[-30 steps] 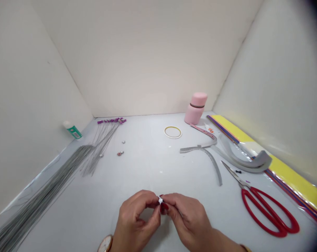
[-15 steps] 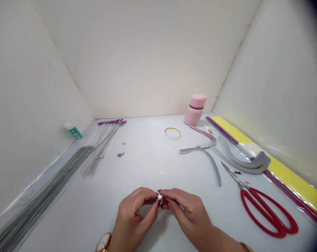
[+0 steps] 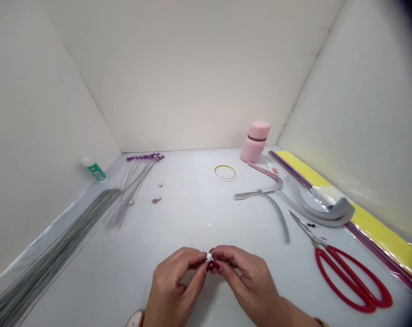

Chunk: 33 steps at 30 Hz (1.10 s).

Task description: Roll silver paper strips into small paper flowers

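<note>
Just above the near part of the white table, my left hand (image 3: 178, 284) and my right hand (image 3: 248, 279) meet fingertip to fingertip. Between them they pinch a small silvery paper star (image 3: 209, 257), held by thumbs and index fingers of both hands. Fingertips cover part of the star's edges. A few similar small silver stars lie farther off to the left, one of them a silver star (image 3: 161, 185), with a reddish and silver piece (image 3: 156, 200) nearer. Red-handled scissors (image 3: 342, 268) lie to the right of my right hand, blades pointing away.
Grey wires (image 3: 66, 245) and purple-tipped wire stems (image 3: 146, 157) lie at left, by a glue stick (image 3: 96, 171). A tape roll (image 3: 225, 172), pink bottle (image 3: 254, 143), grey paper strips (image 3: 277, 213) and yellow sheet pack (image 3: 379, 222) occupy the back and right. White walls enclose the table.
The star has turned slightly between my fingertips, and my thumbs sit a little differently against it. The view has shifted a little; the table items lie as before.
</note>
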### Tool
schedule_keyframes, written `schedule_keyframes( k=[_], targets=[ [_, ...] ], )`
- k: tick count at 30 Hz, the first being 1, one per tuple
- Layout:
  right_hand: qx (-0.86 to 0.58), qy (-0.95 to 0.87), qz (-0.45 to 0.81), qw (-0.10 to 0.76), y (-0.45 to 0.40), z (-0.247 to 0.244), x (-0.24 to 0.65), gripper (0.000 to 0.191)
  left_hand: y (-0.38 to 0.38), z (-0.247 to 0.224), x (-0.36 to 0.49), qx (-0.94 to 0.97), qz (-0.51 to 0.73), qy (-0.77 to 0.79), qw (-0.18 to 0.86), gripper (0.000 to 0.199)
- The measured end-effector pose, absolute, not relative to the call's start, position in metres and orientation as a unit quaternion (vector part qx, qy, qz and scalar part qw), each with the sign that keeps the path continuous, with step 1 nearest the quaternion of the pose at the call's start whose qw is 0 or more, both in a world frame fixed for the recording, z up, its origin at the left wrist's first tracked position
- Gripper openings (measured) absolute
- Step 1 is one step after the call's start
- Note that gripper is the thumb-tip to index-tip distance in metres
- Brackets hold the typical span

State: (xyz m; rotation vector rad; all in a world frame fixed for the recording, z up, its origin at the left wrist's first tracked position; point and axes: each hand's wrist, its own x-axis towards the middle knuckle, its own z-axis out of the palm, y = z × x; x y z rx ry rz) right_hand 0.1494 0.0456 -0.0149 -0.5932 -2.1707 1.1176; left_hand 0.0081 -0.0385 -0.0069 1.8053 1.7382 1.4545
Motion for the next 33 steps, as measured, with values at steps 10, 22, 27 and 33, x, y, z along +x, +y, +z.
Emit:
schedule_keyframes(
  k=[10, 22, 27, 33],
  targets=[
    [-0.175, -0.874, 0.354, 0.284, 0.0481, -0.0132, 0.1517, 0.017, -0.0364, -0.0032, 0.0094, 0.638, 0.486, 0.596, 0.042, 0.015],
    [-0.159, -0.889, 0.299, 0.309, 0.0433, -0.0190, 0.1491, 0.017, -0.0350, -0.0059, 0.0114, 0.647, 0.478, 0.594, -0.001, 0.015],
    [-0.180, -0.887, 0.294, 0.307, 0.0428, -0.0201, 0.1488, 0.015, -0.0345, -0.0069, 0.0107, 0.644, 0.470, 0.603, 0.015, 0.015],
    [-0.172, -0.909, 0.267, 0.270, 0.0452, -0.0181, 0.1496, 0.020, -0.0352, -0.0087, 0.0078, 0.659, 0.455, 0.599, 0.018, 0.015]
  ],
)
